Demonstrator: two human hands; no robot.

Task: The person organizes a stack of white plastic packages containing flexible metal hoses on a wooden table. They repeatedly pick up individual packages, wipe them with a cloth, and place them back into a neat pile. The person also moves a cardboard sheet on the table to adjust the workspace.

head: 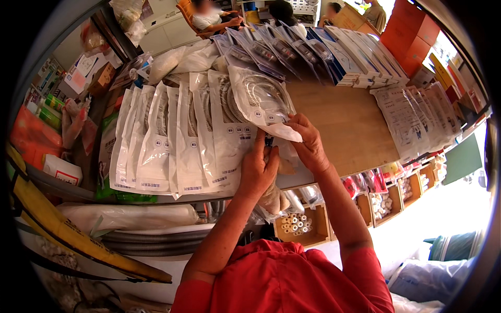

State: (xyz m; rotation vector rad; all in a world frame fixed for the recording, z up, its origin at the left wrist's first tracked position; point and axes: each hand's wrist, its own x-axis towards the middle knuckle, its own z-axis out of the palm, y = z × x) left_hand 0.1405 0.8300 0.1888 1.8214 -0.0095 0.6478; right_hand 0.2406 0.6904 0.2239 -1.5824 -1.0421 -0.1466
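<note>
A clear-and-white pouch (266,98) with a coiled metal flexible hose inside is tilted up from the counter. My right hand (307,141) pinches its lower white edge between thumb and fingers. Just left of that, my left hand (260,168) has its index finger stretched up to the pouch's bottom edge. A crumpled tan cloth (272,199) hangs from the left palm, and its upper part is hidden by the fingers. Overlapping pouches (191,156) of the same kind lie in a row to the left, their hoses partly showing.
Clear blister packs (274,51) and flat boxes (360,58) line the back of the wooden counter (344,125). Printed bags (403,117) lie at its right. Wooden bins (305,227) sit below the front edge. A yellow padded strap (70,231) crosses the lower left. People sit beyond.
</note>
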